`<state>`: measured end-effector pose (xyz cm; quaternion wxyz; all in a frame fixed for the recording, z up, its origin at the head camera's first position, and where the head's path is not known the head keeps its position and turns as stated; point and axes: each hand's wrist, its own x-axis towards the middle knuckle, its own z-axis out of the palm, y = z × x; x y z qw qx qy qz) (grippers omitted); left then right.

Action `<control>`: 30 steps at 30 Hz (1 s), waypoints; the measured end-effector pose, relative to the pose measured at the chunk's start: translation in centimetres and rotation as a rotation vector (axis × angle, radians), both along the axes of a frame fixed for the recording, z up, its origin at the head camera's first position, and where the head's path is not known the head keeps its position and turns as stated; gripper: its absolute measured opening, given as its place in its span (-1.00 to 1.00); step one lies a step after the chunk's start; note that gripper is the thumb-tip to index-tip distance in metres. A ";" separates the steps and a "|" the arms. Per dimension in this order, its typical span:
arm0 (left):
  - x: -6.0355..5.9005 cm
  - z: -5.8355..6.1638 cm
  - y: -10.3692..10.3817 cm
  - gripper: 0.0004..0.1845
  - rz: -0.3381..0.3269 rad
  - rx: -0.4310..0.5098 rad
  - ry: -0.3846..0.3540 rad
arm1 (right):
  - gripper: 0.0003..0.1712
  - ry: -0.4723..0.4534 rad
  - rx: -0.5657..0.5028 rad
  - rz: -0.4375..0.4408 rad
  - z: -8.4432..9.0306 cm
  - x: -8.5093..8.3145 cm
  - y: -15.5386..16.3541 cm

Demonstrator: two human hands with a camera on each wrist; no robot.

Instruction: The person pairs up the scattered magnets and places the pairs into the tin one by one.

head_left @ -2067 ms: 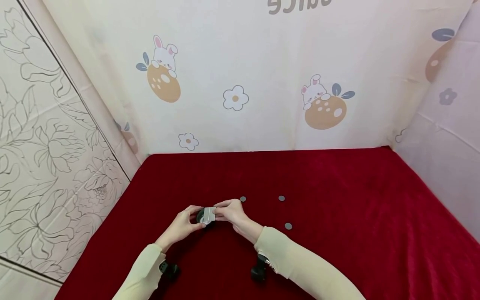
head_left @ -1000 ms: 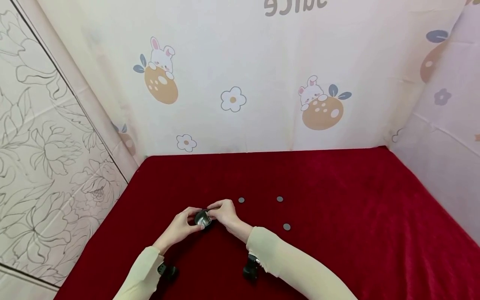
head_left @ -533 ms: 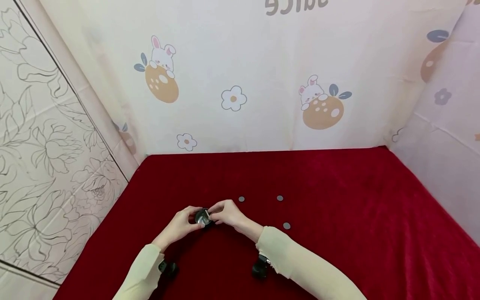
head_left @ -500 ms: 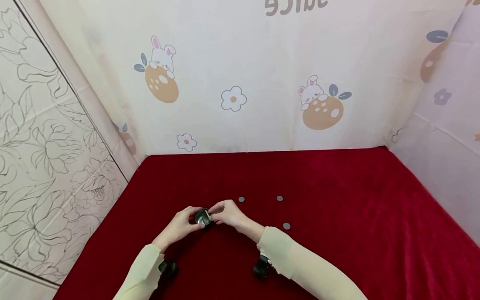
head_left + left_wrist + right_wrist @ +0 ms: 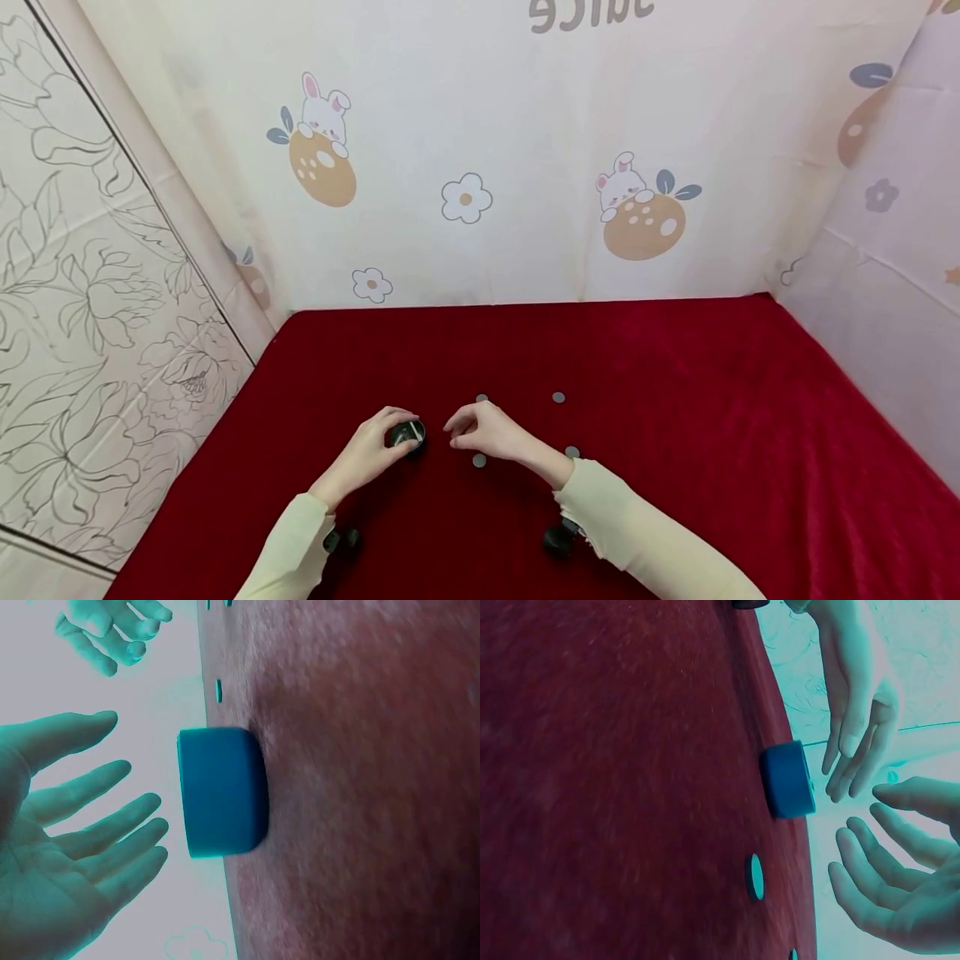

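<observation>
**On the red counter: small round container and loose discs — points of risk**

On the red cloth-covered counter, near its front edge, the small dark round container is standing upright, and your left hand is hovering at its left side. In the left wrist view the container is sitting on the cloth with the fingers of that hand straight and spread, just beside it and not clearly touching. Your right hand is held apart to the right, its fingers loosely curled and holding nothing that the views show; a small grey disc is lying on the cloth just beneath it. Three more discs are lying nearby: one behind the right hand, one further right, and one beside the right sleeve.

Risks, as judged from this arrangement:
- You are keeping neither hand closed on the container, so a brush from the left fingertips is likely to slide or tip it on the soft pile.
- You are working directly above the nearest disc; the right wrist or sleeve could drag it or cover it from view.
- You are dealing with thin, flat discs sunk into plush fabric, so a pinch could slip and flick one away.
- Whether the container's top is open cannot be told.
</observation>
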<state>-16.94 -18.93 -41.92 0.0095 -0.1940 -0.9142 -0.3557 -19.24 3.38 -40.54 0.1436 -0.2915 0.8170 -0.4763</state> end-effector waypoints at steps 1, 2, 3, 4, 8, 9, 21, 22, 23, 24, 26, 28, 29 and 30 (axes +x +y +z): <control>0.0 0.0 0.2 -0.63 -0.008 0.001 0.002 | -0.77 0.007 0.007 0.004 0.0 0.0 0.3; 0.0 0.1 0.3 -0.64 -0.016 0.003 0.002 | -0.77 0.014 0.017 0.006 0.0 0.1 0.6; 0.0 0.1 0.5 -0.64 -0.026 0.008 0.004 | -0.77 0.017 0.027 0.006 0.0 0.1 0.9; 0.1 0.1 0.6 -0.64 -0.038 0.013 0.007 | -0.77 0.018 0.036 0.006 0.1 0.2 1.2; 0.0 0.2 1.4 -0.65 -0.087 0.036 0.018 | -0.77 0.024 0.066 0.007 0.2 0.4 2.4; -0.1 0.2 1.6 -0.66 -0.100 0.032 0.026 | -0.77 0.025 0.068 0.010 0.3 0.5 2.7; -0.4 0.1 3.8 -0.64 -0.210 0.007 -0.034 | -0.73 0.043 0.067 0.025 0.1 0.6 6.9; -0.4 0.0 4.0 -0.64 -0.217 0.000 -0.035 | -0.73 0.042 0.070 0.022 0.1 0.7 7.3; -0.4 0.0 4.2 -0.64 -0.224 -0.012 -0.035 | -0.73 0.041 0.073 0.018 0.1 0.7 7.6; -0.4 0.0 4.4 -0.64 -0.233 -0.021 -0.035 | -0.73 0.040 0.079 0.013 0.2 0.7 8.0; -0.4 0.0 4.7 -0.63 -0.246 -0.037 -0.034 | -0.73 0.039 0.091 0.002 0.2 0.8 8.7; -0.4 0.0 5.1 -0.64 -0.263 -0.044 -0.036 | -0.72 0.036 0.102 -0.012 0.2 0.8 9.3; -0.5 0.0 5.3 -0.64 -0.273 -0.046 -0.039 | -0.72 0.037 0.108 -0.019 0.2 0.8 9.6; -0.5 -0.1 5.4 -0.64 -0.282 -0.047 -0.043 | -0.72 0.042 0.115 -0.022 0.2 0.8 9.9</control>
